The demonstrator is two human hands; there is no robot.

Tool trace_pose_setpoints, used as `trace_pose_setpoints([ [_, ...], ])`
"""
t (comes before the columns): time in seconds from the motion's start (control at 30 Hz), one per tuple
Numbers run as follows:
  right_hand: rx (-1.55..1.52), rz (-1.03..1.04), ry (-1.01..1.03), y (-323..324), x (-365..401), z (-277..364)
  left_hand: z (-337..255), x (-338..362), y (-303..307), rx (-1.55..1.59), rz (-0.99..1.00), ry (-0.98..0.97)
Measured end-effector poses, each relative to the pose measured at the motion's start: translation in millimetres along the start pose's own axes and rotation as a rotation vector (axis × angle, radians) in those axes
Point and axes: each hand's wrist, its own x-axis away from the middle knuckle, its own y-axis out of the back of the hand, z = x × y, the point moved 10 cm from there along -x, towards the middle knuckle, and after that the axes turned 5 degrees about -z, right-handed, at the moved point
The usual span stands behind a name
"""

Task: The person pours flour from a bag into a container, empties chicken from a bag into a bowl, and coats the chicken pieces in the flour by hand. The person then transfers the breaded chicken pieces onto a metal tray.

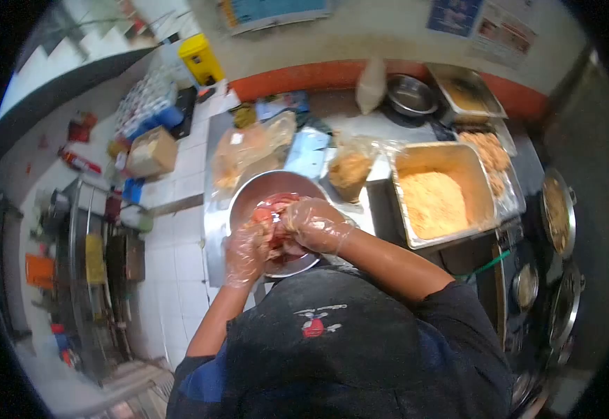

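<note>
A round metal bowl (241, 195) stands on the counter before me, with wet raw meat (287, 202) and reddish liquid in it. Both of my hands wear thin clear plastic gloves. At the left side of the bowl, my left hand (246, 253) is closed on a pink piece of the meat. My right hand (316, 225) reaches over the bowl from the right, its fingers curled round meat close to the left hand. The palms and gloves hide part of what they grip.
Right of the bowl sits a deep metal tray (485, 188) of orange-yellow crumbs. Coated pieces (487, 155) lie on a tray beyond it. A plastic bag of brown crumbs (350, 171) stands behind the bowl. Large pans (559, 213) line the far right; tiled floor (187, 262) runs along the left.
</note>
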Motion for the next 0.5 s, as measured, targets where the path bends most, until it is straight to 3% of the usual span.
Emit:
trace_pose_setpoints([
  [0.03, -0.033, 0.009, -0.082, 19.0, 5.1, -4.8, -4.5, -10.1, 0.5, 0.002, 0.034, 0.058],
  [0.1, -0.161, -0.299, -0.158, 68.5, 33.9, -29.2, -19.8, -28.7, -4.4, 0.109, 0.078, 0.100],
  [0.17, -0.095, -0.488, -0.202, 146.5, 71.0, -28.1, -39.6, -48.6, -12.1, 0.196, 0.103, 0.162],
  [0.23, 0.138, -0.494, -0.353, 189.6, 110.1, -48.7, -82.7, -73.8, -39.5, 0.623, 0.250, 0.210],
  [0.27, 0.139, -0.499, -0.356, 207.7, 126.0, -49.2, -108.2, -90.4, -44.8, 0.622, 0.254, 0.204],
  [0.33, 0.174, -0.515, -0.386, 237.1, 159.5, -53.7, -165.0, -115.2, -68.7, 0.966, 0.371, 0.289],
  [0.43, 0.197, -0.583, -0.567, 265.6, 218.9, -85.9, -204.3, -134.0, -91.6, 1.178, 0.387, 0.368],
  [0.5, 0.020, -0.561, -0.675, 269.4, 252.4, -110.1, -206.5, -135.4, -88.2, 1.098, 0.328, 0.307],
])
